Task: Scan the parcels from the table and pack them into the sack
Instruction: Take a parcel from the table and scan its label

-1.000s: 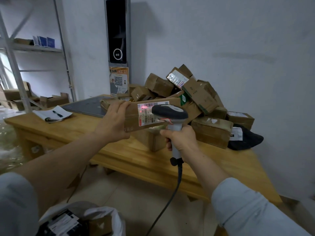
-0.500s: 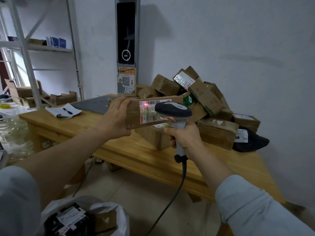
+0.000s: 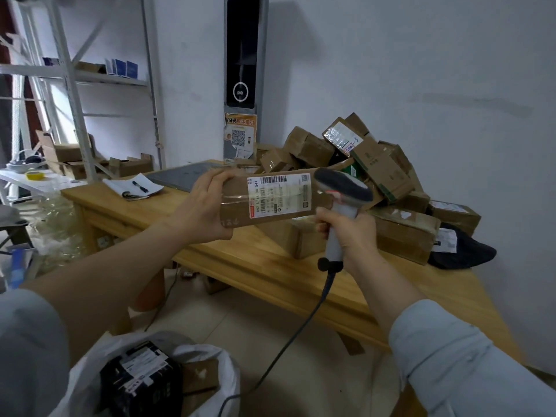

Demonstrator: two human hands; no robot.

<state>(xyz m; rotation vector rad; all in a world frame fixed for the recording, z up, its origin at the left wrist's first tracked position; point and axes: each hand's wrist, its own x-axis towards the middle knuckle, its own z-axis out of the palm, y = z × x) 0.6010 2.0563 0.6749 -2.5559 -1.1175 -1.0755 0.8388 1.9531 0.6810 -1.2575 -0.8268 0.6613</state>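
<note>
Our white plastic sack [image 3: 87, 377] holds a black parcel [image 3: 141, 383] and brown box [image 3: 200, 375]. Over the wooden table [image 3: 270, 266]'s front edge, left hand [image 3: 204, 206] grips a long cardboard parcel [image 3: 270, 200], right hand [image 3: 352, 233] a grey scanner [image 3: 343, 188].

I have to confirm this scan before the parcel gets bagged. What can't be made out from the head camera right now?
Label on the held parcel: print too small and blurred to read.
Scanner: its window faces away from the camera, and its head hides the parcel's right end.
Sack: cut off by the bottom edge and the left sleeve, so fill level is unclear.
Pile: rear parcels are hidden by the front boxes.
</note>
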